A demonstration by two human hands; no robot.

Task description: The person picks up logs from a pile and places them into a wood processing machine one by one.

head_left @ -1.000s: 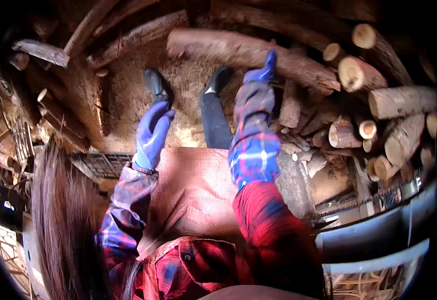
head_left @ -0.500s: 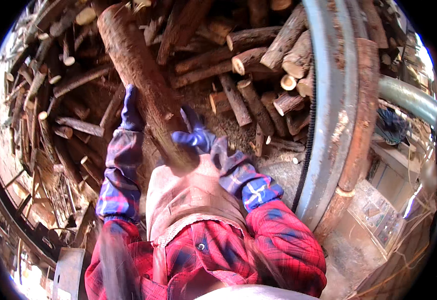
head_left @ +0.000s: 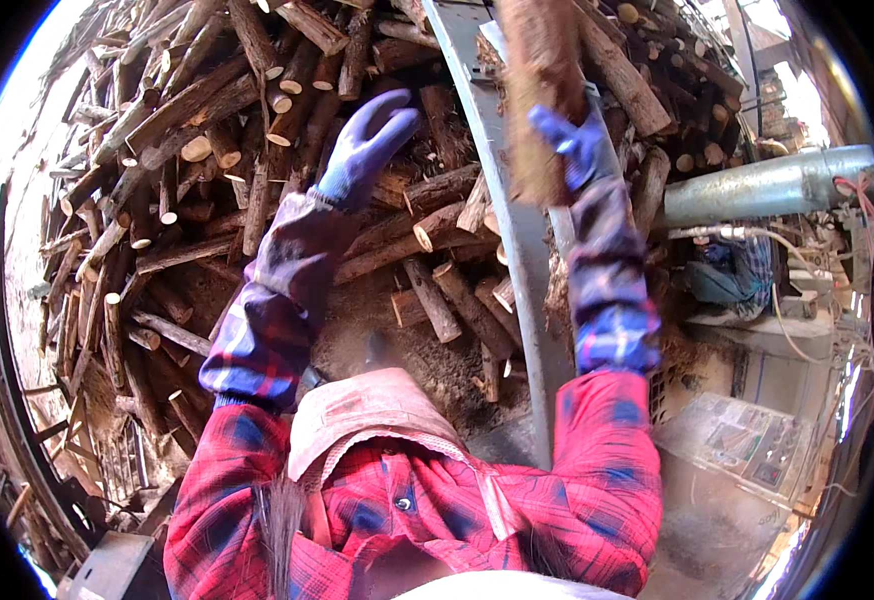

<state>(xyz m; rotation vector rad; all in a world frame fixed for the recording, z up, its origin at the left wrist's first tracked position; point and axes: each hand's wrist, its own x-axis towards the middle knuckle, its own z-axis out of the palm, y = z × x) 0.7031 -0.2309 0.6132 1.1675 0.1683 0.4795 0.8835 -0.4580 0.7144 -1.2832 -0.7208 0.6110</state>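
Note:
A thick brown log, somewhat blurred, lies lengthwise over the grey metal trough ahead of me and to the right. My right hand, in a blue-purple glove, grips the log's right side near its closer end, thumb over the bark. My left hand, gloved the same, is raised in the air left of the trough. Its fingers are apart and hold nothing. Plaid oversleeves cover both forearms, and a pinkish apron hangs at my front. The log's far end runs out of the picture.
A large heap of cut logs fills the left and far side. More logs lie beyond the trough. At the right are a thick metal pipe and a dusty control panel. A dark metal rail runs along the left.
The log has gone from in front of my apron to the right, over the trough. My left hand has come off it; my right has moved right and forward with it. The view has shifted rightward.

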